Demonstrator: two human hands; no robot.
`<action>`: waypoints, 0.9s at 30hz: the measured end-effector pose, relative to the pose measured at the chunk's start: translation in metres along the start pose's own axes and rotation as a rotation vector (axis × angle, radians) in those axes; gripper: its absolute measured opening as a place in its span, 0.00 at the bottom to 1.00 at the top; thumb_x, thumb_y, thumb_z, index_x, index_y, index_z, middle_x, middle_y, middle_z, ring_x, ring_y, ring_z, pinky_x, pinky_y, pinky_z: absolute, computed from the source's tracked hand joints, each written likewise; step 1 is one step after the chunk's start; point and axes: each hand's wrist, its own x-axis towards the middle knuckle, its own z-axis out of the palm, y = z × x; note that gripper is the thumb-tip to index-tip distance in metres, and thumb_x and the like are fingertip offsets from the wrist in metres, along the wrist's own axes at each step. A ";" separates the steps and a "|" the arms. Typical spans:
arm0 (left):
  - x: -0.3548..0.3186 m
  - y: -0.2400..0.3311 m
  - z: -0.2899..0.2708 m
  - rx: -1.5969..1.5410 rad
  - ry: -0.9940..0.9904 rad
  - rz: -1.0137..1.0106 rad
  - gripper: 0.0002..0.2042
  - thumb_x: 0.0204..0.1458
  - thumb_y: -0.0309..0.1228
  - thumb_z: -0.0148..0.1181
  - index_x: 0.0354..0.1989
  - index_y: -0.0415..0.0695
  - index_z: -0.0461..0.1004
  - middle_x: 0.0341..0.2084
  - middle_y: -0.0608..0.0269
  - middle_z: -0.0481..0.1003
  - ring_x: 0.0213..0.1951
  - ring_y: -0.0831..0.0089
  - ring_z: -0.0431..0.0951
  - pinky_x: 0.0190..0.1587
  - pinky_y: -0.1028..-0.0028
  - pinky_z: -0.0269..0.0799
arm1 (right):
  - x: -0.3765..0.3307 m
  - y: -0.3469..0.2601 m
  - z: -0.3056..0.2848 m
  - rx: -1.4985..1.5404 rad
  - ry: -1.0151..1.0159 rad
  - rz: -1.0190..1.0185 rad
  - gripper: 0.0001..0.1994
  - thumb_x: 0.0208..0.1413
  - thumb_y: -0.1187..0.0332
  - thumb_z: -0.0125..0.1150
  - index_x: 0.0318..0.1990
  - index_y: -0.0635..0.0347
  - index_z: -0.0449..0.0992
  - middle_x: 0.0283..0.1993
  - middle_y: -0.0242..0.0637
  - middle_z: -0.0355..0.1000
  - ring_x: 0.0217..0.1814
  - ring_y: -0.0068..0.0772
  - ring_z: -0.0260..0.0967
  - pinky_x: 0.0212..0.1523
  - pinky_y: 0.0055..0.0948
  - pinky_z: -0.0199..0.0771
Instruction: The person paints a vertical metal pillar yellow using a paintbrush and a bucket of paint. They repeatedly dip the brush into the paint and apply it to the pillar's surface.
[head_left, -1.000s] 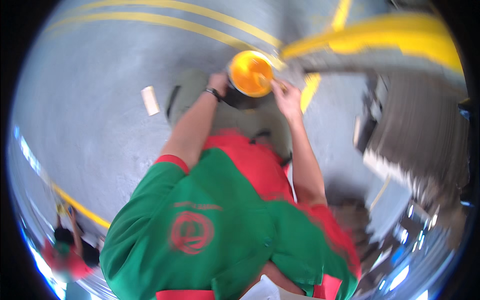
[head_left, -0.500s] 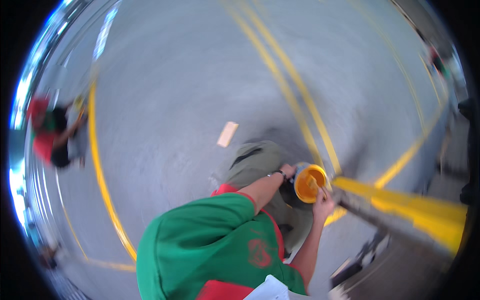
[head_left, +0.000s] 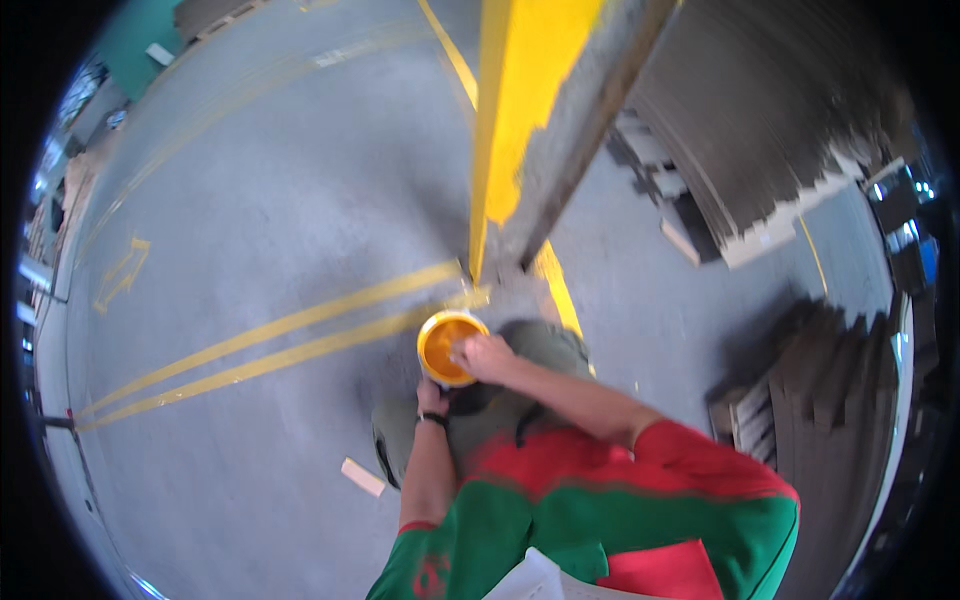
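A bucket of yellow-orange paint (head_left: 425, 365) is held in front of my body, close to my knees. My left hand (head_left: 432, 398), below a dark wristband, grips its near side, with the fingers partly hidden. Over the bucket's right rim, my right hand (head_left: 483, 358) is closed on a paintbrush whose head is down in the paint; hand and paint cover most of it. Just beyond the bucket rises a steel column (head_left: 530, 110), bright yellow on part of its faces and bare grey-brown along the right side.
Yellow lines (head_left: 270, 340) run across the grey floor to the column's foot. A small pale board (head_left: 362, 477) lies left of my knee. Stacks of brown flat sheets (head_left: 740, 120) stand at the far right, with another brown stack (head_left: 825, 400) nearer on the right.
My view has swung right, so the column stands ahead and the co-worker at left has left the picture. My right hand has moved over the bucket's opening, the brush lower in the paint.
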 end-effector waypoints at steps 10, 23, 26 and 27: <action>-0.007 0.003 0.040 0.013 0.120 0.153 0.20 0.70 0.38 0.46 0.62 0.38 0.56 0.57 0.42 0.69 0.54 0.43 0.78 0.41 0.38 0.85 | -0.002 0.023 -0.017 0.156 0.172 0.024 0.16 0.64 0.54 0.58 0.46 0.55 0.83 0.41 0.50 0.81 0.46 0.58 0.79 0.49 0.53 0.79; -0.006 0.013 0.027 0.028 0.021 0.081 0.22 0.69 0.30 0.45 0.66 0.29 0.58 0.55 0.38 0.71 0.54 0.42 0.77 0.46 0.42 0.83 | -0.017 0.068 -0.025 1.011 0.338 0.423 0.15 0.67 0.60 0.62 0.44 0.66 0.82 0.28 0.32 0.78 0.26 0.22 0.71 0.27 0.29 0.72; -0.021 0.027 0.037 -0.010 0.066 -0.017 0.25 0.69 0.32 0.44 0.69 0.28 0.54 0.57 0.34 0.69 0.58 0.39 0.74 0.49 0.39 0.81 | -0.027 0.074 -0.035 1.110 0.274 0.298 0.12 0.66 0.67 0.64 0.51 0.65 0.81 0.33 0.30 0.77 0.27 0.19 0.69 0.29 0.24 0.73; -0.025 0.034 0.041 0.018 0.108 -0.007 0.26 0.69 0.33 0.44 0.70 0.29 0.53 0.58 0.34 0.69 0.57 0.39 0.74 0.49 0.40 0.81 | -0.031 0.075 -0.037 1.020 0.238 0.258 0.12 0.65 0.67 0.64 0.52 0.63 0.81 0.33 0.29 0.77 0.28 0.19 0.69 0.30 0.23 0.73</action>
